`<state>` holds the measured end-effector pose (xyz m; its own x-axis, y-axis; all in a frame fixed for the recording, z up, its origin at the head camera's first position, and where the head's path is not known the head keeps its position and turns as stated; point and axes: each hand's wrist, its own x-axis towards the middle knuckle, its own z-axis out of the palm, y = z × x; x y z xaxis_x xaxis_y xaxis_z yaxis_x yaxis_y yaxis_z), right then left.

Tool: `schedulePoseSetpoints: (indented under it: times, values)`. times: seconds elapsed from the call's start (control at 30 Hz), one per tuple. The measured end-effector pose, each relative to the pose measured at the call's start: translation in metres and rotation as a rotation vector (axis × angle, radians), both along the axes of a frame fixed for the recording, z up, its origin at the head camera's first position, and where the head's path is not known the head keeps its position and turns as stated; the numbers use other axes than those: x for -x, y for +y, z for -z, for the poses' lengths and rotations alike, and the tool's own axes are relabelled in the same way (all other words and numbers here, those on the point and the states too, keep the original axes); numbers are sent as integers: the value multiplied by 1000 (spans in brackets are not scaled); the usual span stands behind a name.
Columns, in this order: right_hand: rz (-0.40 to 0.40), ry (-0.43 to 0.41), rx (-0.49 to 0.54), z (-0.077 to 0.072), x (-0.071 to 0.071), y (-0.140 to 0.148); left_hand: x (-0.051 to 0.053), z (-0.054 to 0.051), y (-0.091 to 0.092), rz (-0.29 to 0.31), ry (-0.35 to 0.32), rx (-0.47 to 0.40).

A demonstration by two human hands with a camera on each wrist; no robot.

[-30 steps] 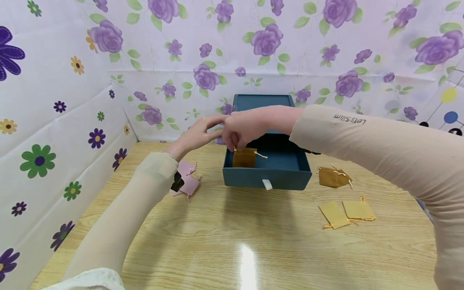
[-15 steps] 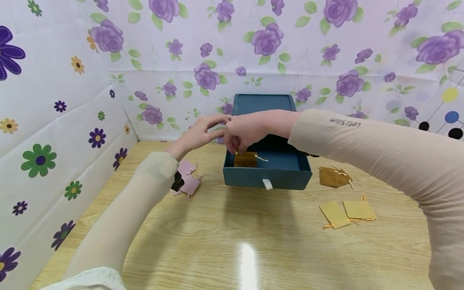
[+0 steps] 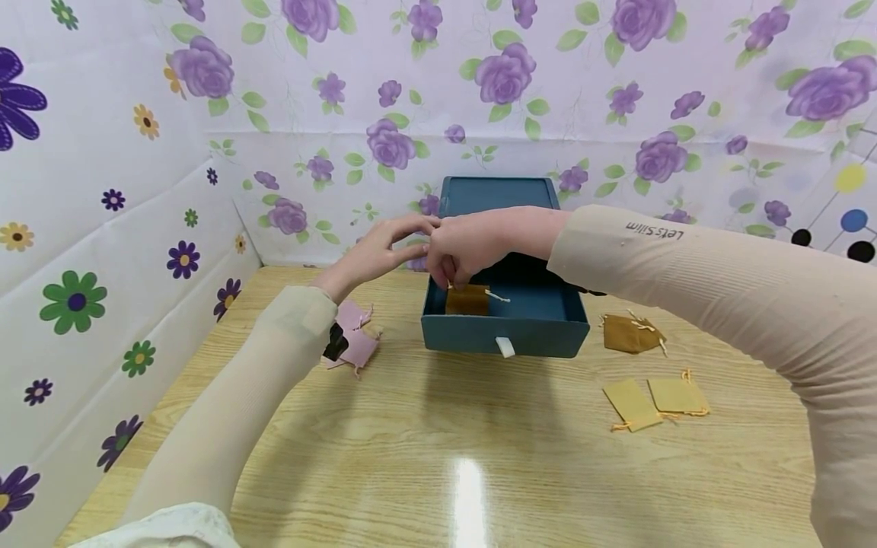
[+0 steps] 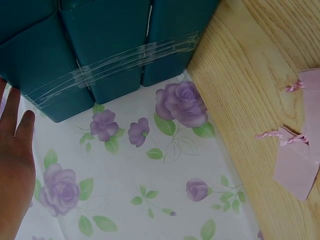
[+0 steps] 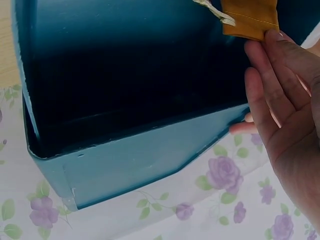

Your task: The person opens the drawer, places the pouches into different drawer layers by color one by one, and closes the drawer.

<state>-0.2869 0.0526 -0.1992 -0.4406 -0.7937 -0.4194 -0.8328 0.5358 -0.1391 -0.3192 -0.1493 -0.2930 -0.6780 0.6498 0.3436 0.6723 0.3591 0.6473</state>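
Note:
In the head view my right hand (image 3: 473, 243) reaches into the pulled-out drawer (image 3: 503, 335) of a dark teal box (image 3: 500, 192). Thumb and fingertips pinch the edge of a brown drawstring pouch (image 3: 468, 301), whose pale cord trails to the right. The right wrist view shows this brown pouch (image 5: 250, 19) at the fingertips, over the drawer's dark inside. My left hand (image 3: 384, 247), fingers extended, lies at the box's left side; its fingertips are partly hidden behind the right hand. In the left wrist view, the left-hand fingers (image 4: 12, 117) are close against the teal box (image 4: 107, 50).
Pink pouches (image 3: 358, 346) lie left of the box, partly behind the left wrist. To the right are brown pouches (image 3: 630, 335) and two yellow pouches (image 3: 632, 405). A white tab (image 3: 505, 348) sticks out from the drawer front. Clear tape (image 4: 115, 67) binds the box sections. Flowered cloth (image 3: 329, 91) hangs behind.
My right hand has shifted slightly to the right with the brown pouch, which sits a little lower in the drawer. The left hand has stayed almost still.

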Motion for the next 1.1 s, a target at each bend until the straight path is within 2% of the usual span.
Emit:
schedulePoseSetpoints:
  times: [0.27, 0.63, 1.1]
  values:
    - [-5, 9, 9, -2, 1, 1, 0, -2, 1, -6, -9, 8]
    - [-17, 41, 42, -12, 0, 8, -2, -2, 3, -28, -33, 1]
    - [16, 80, 72, -27, -1, 24, -2, -3, 2, -3, -37, -16]
